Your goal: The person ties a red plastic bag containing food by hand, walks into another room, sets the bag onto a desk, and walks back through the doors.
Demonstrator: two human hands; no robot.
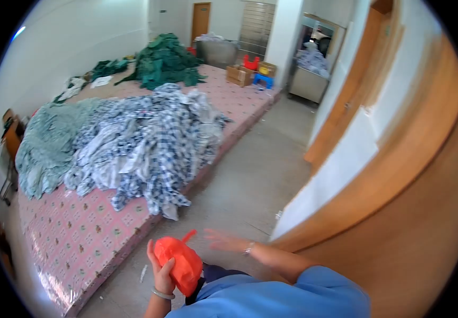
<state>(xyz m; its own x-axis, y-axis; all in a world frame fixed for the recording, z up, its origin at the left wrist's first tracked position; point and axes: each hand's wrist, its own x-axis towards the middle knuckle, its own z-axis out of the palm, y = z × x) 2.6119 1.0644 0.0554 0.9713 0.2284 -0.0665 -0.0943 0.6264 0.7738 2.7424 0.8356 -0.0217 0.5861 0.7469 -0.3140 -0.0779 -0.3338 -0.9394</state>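
Left hand clamps the orange-red bundle; right hand, blurred and spread, stands apart. A slackened one-handed grip could drop it onto the floor.

I'm in what seems a laundry room, with heaps of checked cloth and green cloth on a pink platform.

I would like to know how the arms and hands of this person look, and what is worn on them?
Both are gloveless. The left hand has a pale, smooth, rounded bangle at its wrist. The right hand is blurred; a thin silvery band circles that wrist. A short, plain blue sleeve covers the upper right arm.
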